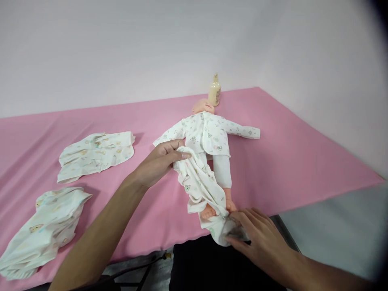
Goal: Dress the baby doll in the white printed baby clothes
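A baby doll (222, 171) lies on its back, dressed in a white printed jacket (195, 131) with its arms spread. Over its lower legs lie white printed baby pants (200, 182), bunched up. My left hand (165, 157) pinches the upper edge of the pants between thumb and fingers, beside the doll's hip. At the table's front edge, my right hand (251, 232) grips the lower end of the same pants near the doll's feet. One foot (207, 211) shows on top of the cloth; the other foot (230, 205) is bare beside it.
A pump bottle (214, 92) stands behind the doll's head. Two folded printed garments lie at the left, one farther back (95, 155) and one near the front (45, 234). The pink table cover (281, 161) ends just in front of the doll; a white wall (136, 52) rises behind.
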Demonstrator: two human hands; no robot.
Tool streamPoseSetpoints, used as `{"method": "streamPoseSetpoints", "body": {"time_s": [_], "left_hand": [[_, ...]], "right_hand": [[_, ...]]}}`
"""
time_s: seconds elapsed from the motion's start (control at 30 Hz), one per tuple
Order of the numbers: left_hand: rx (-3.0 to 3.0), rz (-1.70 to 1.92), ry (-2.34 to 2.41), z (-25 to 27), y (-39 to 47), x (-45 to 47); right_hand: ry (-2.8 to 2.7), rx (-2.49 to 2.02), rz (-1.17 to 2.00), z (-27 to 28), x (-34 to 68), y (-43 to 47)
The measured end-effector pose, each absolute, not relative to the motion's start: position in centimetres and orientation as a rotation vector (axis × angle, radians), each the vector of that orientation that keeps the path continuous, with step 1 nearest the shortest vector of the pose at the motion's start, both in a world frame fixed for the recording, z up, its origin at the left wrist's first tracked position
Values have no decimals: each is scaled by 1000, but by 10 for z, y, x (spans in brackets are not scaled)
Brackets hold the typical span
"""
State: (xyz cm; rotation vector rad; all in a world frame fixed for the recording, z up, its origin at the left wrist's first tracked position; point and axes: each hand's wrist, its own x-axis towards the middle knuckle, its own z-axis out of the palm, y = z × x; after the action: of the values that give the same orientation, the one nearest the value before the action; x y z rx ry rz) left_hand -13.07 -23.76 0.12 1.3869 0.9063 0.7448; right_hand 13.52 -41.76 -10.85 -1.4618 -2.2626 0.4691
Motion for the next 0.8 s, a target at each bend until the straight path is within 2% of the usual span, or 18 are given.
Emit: {"method": "streamPoseSetpoints", "body": {"time_s": [0.1,0.2,0.33,0.5,0.57,0.6,0.73,0.8], "left_hand": [[1389,727,899,1,-238,-130],[1383,724,880,1,-239,-130],[1363,749,863,-1,-240,-130],[1378,751,910,-4,-241,-131],[1387,764,927,-5,-240,-131],[1389,771,935,-6,-239,-132],[1390,799,956,-10,-235,-134],[1385,809,953,-12,-233,-136]], "right_hand": [[-2130,-1549,153,-128,125,-425],[-2003,-1581,46,-138,117,-428],[-1917,-1612,184,-142,109,-432],[-1789,-1613,673,-128,116,-432],[-1849,-1494,734,-113,127,-426],[-1882,-1432,647,-104,135,-421],[-1863,-1233,-143,-70,165,-399],[-1907,-1121,-372,-62,173,-395]]}}
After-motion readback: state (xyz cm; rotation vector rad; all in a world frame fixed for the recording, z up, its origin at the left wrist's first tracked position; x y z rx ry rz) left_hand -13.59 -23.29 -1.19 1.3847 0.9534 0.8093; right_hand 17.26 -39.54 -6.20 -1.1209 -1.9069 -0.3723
